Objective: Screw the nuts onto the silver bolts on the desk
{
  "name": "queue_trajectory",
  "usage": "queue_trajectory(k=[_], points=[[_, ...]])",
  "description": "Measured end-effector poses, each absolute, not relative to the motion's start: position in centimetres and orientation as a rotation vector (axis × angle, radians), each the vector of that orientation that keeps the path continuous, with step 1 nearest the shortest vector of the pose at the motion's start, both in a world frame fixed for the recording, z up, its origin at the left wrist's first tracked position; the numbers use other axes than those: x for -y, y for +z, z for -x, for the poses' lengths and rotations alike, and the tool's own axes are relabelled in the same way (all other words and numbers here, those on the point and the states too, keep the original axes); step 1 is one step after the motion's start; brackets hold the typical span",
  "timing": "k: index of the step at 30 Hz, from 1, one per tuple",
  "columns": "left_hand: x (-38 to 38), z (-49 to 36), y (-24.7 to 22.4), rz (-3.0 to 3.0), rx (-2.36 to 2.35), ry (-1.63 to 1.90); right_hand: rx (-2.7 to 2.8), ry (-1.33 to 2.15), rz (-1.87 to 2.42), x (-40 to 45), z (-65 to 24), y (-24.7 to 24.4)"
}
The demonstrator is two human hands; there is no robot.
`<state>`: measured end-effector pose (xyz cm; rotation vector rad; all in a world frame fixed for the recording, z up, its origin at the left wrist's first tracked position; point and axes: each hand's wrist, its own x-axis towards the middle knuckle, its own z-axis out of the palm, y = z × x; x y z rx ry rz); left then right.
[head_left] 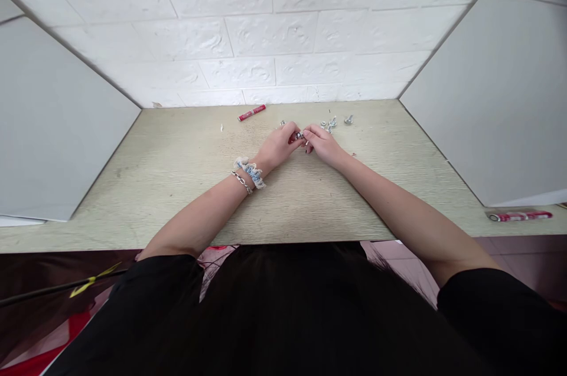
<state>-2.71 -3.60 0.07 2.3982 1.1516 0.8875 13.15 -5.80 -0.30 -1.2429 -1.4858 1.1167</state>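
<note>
Near edge first. The near tube [520, 216] lies at our right, close to the front of the tabletop [310, 199]; being round, it could roll off if our right arm jogged it. At our left wrist, the bracelet [241, 182] and frilly scrunchie [252, 173] hang low, so we judge a dragging wrist might sweep small parts.

At the hands, the main risk is a slip: the metal piece [299, 136] is small and shiny, and only fingertips hold it. Uneven pressure from either side could tip it out, and a dropped part might bounce among the loose ones.

Position of piece: between the left hand [281, 143] and the right hand [323, 144], at the very tips, well clear of both palms. Left grip: thumb and finger pinched on it. Right grip: fingertips together, closed on its right side. Whether it is one part or two joined, we cannot tell.

Just beyond the left knuckles sits a loose part [282, 123], partly hidden. Past the right hand lie a nut [323, 124] and a bolt [333, 121], close together, with another bolt [349, 120] apart to the right. A forward push of the knuckles could scatter these. Further left, the far tube [251, 113] lies aslant near the wall [248, 69].
</note>
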Motion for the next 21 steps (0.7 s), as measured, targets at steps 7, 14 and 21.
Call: queue_trajectory(k=[7, 14, 21], points=[[3.2, 2.7, -0.2, -2.376, -1.171, 0.906, 1.452, 1.109, 1.221, 5.9, -12.8, -0.2], [3.6, 2.7, -0.1, -2.397, -1.128, 0.921, 1.435, 1.134, 1.162, 5.7, -13.2, -0.6], [4.2, 2.7, 0.2, -2.492, -1.001, 0.872, 1.499, 1.053, 1.234, 5.6, -13.5, -1.0]])
